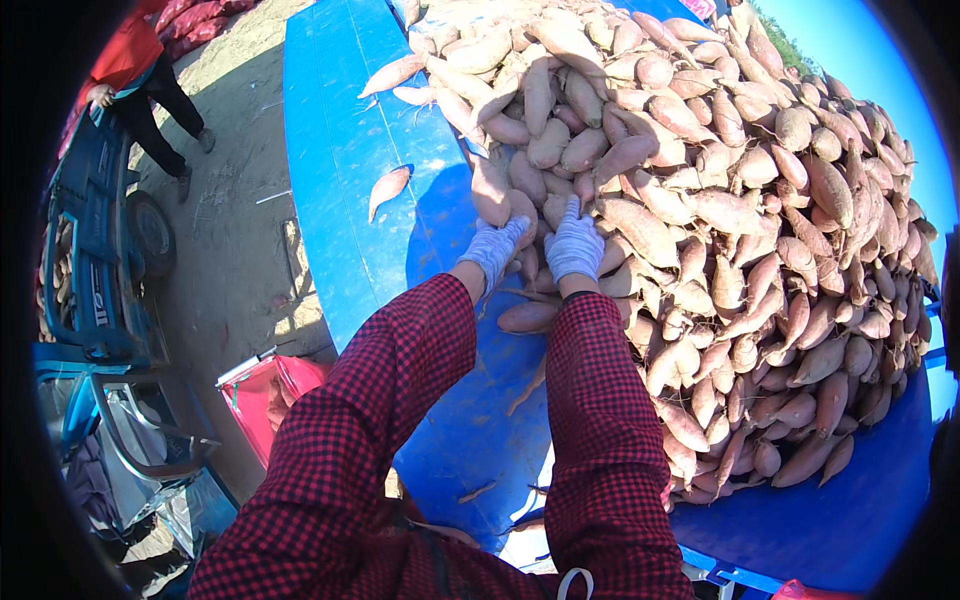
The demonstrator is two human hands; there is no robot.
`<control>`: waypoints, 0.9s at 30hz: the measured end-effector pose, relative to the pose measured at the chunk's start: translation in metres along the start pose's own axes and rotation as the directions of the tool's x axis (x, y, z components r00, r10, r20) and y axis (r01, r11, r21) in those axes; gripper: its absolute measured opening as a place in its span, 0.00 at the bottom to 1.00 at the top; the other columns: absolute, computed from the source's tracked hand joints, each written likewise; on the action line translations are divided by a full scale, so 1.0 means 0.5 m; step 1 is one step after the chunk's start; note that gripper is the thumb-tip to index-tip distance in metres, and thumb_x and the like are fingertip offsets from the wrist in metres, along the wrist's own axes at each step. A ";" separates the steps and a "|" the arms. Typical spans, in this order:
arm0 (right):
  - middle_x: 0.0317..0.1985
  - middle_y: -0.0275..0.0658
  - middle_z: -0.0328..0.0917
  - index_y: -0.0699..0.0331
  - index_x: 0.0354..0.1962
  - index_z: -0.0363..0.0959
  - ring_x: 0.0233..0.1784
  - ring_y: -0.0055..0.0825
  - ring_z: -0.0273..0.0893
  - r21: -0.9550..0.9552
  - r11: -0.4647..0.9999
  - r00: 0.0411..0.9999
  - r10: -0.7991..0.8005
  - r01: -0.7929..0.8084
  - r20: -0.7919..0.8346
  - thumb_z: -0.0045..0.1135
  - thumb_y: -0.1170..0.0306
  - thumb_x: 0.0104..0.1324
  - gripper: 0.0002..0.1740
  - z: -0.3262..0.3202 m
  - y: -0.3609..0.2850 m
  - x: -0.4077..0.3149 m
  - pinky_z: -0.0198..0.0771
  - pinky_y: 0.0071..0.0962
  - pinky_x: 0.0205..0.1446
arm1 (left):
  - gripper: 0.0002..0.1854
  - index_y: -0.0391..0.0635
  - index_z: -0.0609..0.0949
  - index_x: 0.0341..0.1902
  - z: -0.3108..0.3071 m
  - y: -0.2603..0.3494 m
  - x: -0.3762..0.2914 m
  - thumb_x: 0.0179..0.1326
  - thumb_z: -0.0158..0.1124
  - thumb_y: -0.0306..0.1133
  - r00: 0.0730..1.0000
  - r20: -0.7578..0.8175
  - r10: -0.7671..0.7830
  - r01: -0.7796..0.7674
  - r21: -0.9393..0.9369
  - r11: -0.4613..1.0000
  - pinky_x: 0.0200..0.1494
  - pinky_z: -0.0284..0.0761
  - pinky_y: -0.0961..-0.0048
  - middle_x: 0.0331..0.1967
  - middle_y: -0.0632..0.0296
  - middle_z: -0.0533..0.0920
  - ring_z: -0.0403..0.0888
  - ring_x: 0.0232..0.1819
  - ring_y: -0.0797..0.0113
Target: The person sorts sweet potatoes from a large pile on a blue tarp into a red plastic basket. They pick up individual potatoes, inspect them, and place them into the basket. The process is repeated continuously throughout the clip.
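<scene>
A large heap of sweet potatoes fills a blue metal truck bed. At the heap's near left edge, my left hand, in a pale glove, curls around the side of a sweet potato; whether it grips it firmly is not plain. My gloved right hand lies against the sweet potatoes just right of it, fingers pointing away, and its hold cannot be told. One loose sweet potato rests apart on the blue side panel. Another lies below my hands.
A red mesh bag with sweet potatoes in it stands below the panel at left. Further left is a blue cargo vehicle, with a person in red standing beside it. Filled red sacks lie on the ground at upper left.
</scene>
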State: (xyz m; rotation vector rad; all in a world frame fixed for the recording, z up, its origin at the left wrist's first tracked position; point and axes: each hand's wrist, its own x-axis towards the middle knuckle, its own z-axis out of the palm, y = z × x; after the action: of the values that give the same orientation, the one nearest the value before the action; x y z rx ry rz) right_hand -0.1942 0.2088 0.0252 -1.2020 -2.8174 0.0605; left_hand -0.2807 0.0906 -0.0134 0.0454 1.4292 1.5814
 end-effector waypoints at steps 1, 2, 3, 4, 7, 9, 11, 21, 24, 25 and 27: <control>0.56 0.53 0.70 0.60 0.66 0.55 0.51 0.50 0.76 0.027 0.999 1.000 0.027 -0.027 -0.002 0.60 0.59 0.58 0.41 0.006 0.005 0.005 0.71 0.42 0.57 | 0.40 0.46 0.57 0.70 -0.002 0.009 -0.007 0.61 0.63 0.49 0.996 0.075 -0.039 0.037 0.038 0.999 0.27 0.76 0.75 0.48 0.56 0.76 0.76 0.36 0.67; 0.56 0.53 0.70 0.60 0.67 0.54 0.50 0.50 0.77 0.053 0.997 0.998 0.058 -0.058 -0.005 0.61 0.57 0.57 0.43 0.012 0.016 0.006 0.71 0.42 0.56 | 0.38 0.44 0.59 0.69 0.006 0.002 -0.024 0.62 0.60 0.51 0.999 -0.001 0.039 -0.038 0.136 0.990 0.27 0.77 0.74 0.44 0.57 0.76 0.76 0.34 0.68; 0.51 0.53 0.74 0.60 0.67 0.55 0.48 0.50 0.77 0.080 0.997 0.995 0.027 -0.019 -0.098 0.61 0.57 0.57 0.43 0.014 0.019 -0.012 0.72 0.42 0.54 | 0.38 0.43 0.60 0.68 0.000 -0.003 -0.045 0.62 0.60 0.51 0.998 0.050 0.036 -0.040 0.085 0.996 0.27 0.78 0.74 0.42 0.56 0.76 0.76 0.34 0.68; 0.48 0.54 0.75 0.61 0.66 0.55 0.48 0.50 0.77 0.149 0.989 0.995 0.024 -0.009 -0.099 0.61 0.56 0.57 0.43 -0.007 0.011 -0.037 0.72 0.42 0.54 | 0.37 0.43 0.61 0.68 -0.019 -0.010 -0.065 0.62 0.60 0.51 0.995 0.090 0.039 -0.042 0.031 0.999 0.27 0.78 0.74 0.41 0.56 0.76 0.77 0.34 0.67; 0.46 0.55 0.78 0.67 0.64 0.60 0.48 0.52 0.77 0.270 0.961 0.964 0.017 0.058 -0.266 0.64 0.53 0.55 0.44 -0.060 0.035 -0.113 0.71 0.41 0.55 | 0.34 0.40 0.64 0.63 -0.019 -0.014 -0.102 0.61 0.63 0.47 0.968 0.249 0.033 0.019 -0.206 0.978 0.33 0.81 0.69 0.40 0.53 0.76 0.78 0.35 0.62; 0.49 0.55 0.76 0.70 0.62 0.61 0.51 0.53 0.75 0.285 0.948 0.912 -0.012 0.140 -0.409 0.66 0.54 0.54 0.44 -0.083 0.071 -0.143 0.69 0.42 0.58 | 0.32 0.39 0.66 0.61 0.011 -0.017 -0.104 0.60 0.65 0.44 0.947 0.321 -0.008 0.141 -0.394 0.908 0.38 0.82 0.67 0.41 0.53 0.76 0.79 0.37 0.60; 0.53 0.55 0.73 0.72 0.61 0.62 0.57 0.53 0.70 0.108 0.973 0.774 -0.093 0.204 -0.626 0.67 0.55 0.54 0.43 -0.126 0.119 -0.147 0.64 0.43 0.63 | 0.30 0.40 0.68 0.58 0.053 -0.001 -0.093 0.58 0.67 0.43 0.915 0.399 0.055 0.162 -0.488 0.858 0.44 0.80 0.66 0.43 0.53 0.75 0.78 0.40 0.60; 0.47 0.49 0.77 0.66 0.53 0.71 0.54 0.46 0.74 0.244 0.961 0.970 -0.075 0.133 -0.232 0.68 0.44 0.51 0.41 -0.185 0.220 -0.061 0.70 0.38 0.58 | 0.30 0.48 0.69 0.57 0.231 0.032 -0.042 0.53 0.70 0.44 0.975 0.222 -0.006 0.161 -0.684 0.712 0.58 0.69 0.50 0.50 0.56 0.73 0.71 0.54 0.55; 0.52 0.51 0.73 0.66 0.55 0.69 0.56 0.46 0.71 0.595 0.795 0.993 -0.085 0.118 -0.084 0.71 0.46 0.48 0.44 -0.166 0.241 -0.057 0.67 0.38 0.60 | 0.28 0.46 0.74 0.54 0.255 0.027 -0.033 0.55 0.68 0.49 0.952 0.292 -0.098 0.293 -0.766 0.572 0.54 0.73 0.59 0.49 0.56 0.76 0.74 0.50 0.56; 0.54 0.52 0.71 0.66 0.56 0.68 0.57 0.46 0.70 0.795 0.599 0.994 -0.094 0.098 -0.052 0.73 0.47 0.48 0.45 -0.147 0.236 -0.045 0.66 0.38 0.61 | 0.29 0.47 0.73 0.56 0.250 0.022 -0.013 0.56 0.67 0.50 0.926 0.369 -0.075 0.355 -0.790 0.499 0.56 0.72 0.58 0.51 0.56 0.75 0.74 0.51 0.56; 0.54 0.53 0.70 0.67 0.56 0.67 0.59 0.45 0.69 0.811 0.571 0.990 -0.129 0.126 -0.062 0.75 0.49 0.46 0.46 -0.133 0.210 -0.043 0.66 0.38 0.62 | 0.32 0.48 0.71 0.60 0.230 0.007 0.023 0.57 0.65 0.51 0.914 0.404 0.039 0.335 -0.807 0.486 0.60 0.70 0.58 0.55 0.55 0.74 0.74 0.54 0.55</control>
State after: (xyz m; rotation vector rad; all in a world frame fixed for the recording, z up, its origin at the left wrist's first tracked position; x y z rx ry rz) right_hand -0.0981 0.2664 0.0831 -0.7317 -2.3140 1.2091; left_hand -0.2209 0.1841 0.0189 -0.3629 0.1877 1.8512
